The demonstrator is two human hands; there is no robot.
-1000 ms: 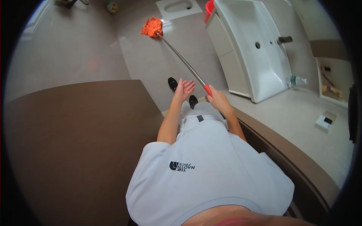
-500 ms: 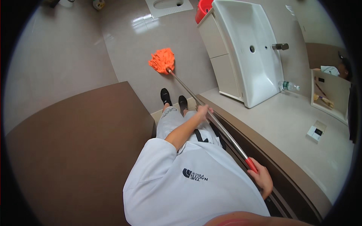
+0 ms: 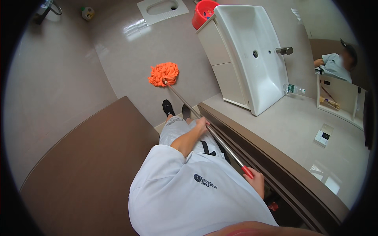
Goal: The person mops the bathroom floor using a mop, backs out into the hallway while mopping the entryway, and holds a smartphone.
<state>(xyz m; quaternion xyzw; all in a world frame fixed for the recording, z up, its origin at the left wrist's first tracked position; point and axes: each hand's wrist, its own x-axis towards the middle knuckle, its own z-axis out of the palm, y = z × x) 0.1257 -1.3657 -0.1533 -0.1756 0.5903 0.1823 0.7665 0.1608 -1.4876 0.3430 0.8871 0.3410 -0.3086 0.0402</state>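
A mop with a fluffy orange head (image 3: 164,74) rests on the grey floor tiles beyond my feet. Its long metal handle (image 3: 225,147) slants back toward my right side and ends in a red grip (image 3: 247,172). Partway along the shaft, near my thighs, my left hand (image 3: 202,124) is closed around the pole. My right hand (image 3: 256,183) wraps the red end; some of its fingers are hidden under the handle.
A brown door (image 3: 90,165) stands at my left and a brown door frame (image 3: 271,161) at my right. Ahead are a white squat toilet (image 3: 163,19) and a red bucket (image 3: 200,20). The white sink (image 3: 260,78) has a plastic bottle (image 3: 293,89) at its corner.
The mop head has come slightly nearer and to the left. Both hands have shifted left along with the handle, and the view has tilted a little.
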